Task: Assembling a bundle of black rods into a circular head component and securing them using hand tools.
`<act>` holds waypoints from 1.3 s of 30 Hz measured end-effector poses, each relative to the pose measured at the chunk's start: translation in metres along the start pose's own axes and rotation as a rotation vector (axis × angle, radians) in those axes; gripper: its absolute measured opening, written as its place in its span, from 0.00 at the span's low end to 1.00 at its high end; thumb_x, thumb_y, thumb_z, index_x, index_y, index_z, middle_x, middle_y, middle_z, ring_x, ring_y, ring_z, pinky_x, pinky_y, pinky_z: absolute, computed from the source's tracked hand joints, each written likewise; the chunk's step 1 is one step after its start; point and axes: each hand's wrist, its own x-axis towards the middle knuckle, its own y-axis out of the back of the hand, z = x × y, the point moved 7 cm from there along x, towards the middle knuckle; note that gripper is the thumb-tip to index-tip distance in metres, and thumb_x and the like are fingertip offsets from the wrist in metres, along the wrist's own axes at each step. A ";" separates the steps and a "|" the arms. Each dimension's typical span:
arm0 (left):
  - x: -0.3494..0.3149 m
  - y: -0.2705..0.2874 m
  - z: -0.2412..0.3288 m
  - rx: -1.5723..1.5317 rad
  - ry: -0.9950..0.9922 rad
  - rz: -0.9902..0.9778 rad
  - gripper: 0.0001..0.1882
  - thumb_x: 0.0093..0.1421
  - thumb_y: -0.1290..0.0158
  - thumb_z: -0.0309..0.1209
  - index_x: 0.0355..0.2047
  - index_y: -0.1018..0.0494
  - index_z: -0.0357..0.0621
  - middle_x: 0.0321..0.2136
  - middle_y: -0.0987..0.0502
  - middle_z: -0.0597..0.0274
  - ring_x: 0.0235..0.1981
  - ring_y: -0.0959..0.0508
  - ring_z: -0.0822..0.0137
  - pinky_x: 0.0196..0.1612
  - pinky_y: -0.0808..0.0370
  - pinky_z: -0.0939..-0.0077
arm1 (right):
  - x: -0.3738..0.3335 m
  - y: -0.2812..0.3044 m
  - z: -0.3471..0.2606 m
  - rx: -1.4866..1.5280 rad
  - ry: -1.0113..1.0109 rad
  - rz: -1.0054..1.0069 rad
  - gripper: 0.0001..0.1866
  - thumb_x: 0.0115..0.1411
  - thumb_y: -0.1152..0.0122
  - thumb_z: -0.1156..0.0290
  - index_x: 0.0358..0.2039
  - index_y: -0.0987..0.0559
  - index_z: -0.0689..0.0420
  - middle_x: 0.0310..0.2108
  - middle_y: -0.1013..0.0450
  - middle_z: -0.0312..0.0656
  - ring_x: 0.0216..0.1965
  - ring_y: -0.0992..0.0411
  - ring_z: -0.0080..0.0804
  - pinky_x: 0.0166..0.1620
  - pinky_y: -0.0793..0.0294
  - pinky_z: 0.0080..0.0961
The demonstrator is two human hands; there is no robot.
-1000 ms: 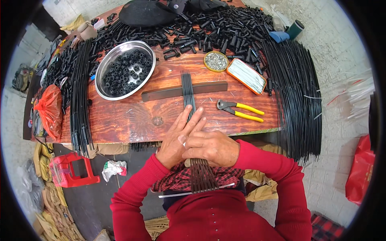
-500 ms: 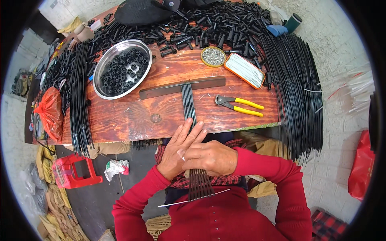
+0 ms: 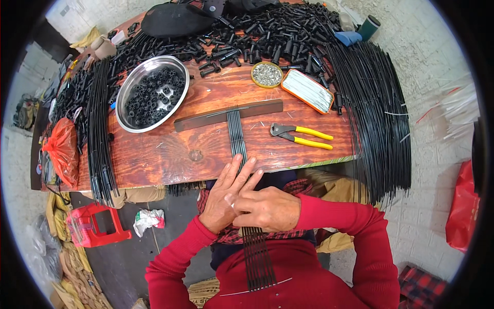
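Rods (image 3: 236, 135) have slid toward the chest since the earlier frame, running from the table under the hands to the sweater (image 3: 303, 262). Left hand (image 3: 225, 194) lies on them, fingers spread; right hand (image 3: 270, 208) curls over them, its grip hidden, so I can't tell. Drawing them back seems the step; next calls for keeping them even. Bar (image 3: 201, 120) beneath their far ends may snag; pliers (image 3: 284, 131) lie apart, right; bowl (image 3: 123, 110), left.

at the center of the frame, the left hand (image 3: 220, 205) and right hand (image 3: 272, 208) hide the middle of the black rods (image 3: 257, 260); a pale patch (image 3: 231, 200) between them is too small to tell. a red bag (image 3: 461, 211) is cut off at far right.
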 end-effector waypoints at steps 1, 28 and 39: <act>0.001 0.000 0.000 0.004 -0.001 -0.008 0.31 0.61 0.50 0.32 0.66 0.35 0.48 0.72 0.45 0.57 0.73 0.48 0.47 0.70 0.42 0.50 | -0.001 0.000 0.000 -0.002 -0.006 0.001 0.15 0.51 0.36 0.73 0.41 0.19 0.53 0.44 0.28 0.42 0.42 0.24 0.37 0.32 0.19 0.29; 0.004 0.001 -0.006 -0.053 0.030 -0.009 0.36 0.59 0.43 0.52 0.64 0.33 0.49 0.68 0.38 0.53 0.70 0.43 0.43 0.67 0.38 0.48 | -0.078 0.177 0.230 -0.617 -0.930 0.314 0.09 0.55 0.37 0.64 0.32 0.15 0.55 0.34 0.21 0.43 0.36 0.22 0.44 0.41 0.24 0.39; 0.005 0.005 -0.002 -0.046 0.072 -0.059 0.35 0.60 0.45 0.49 0.65 0.33 0.49 0.70 0.40 0.57 0.71 0.44 0.48 0.69 0.40 0.52 | -0.096 0.189 0.241 -0.404 -1.050 0.389 0.12 0.56 0.37 0.64 0.35 0.14 0.58 0.33 0.19 0.46 0.34 0.20 0.39 0.40 0.24 0.32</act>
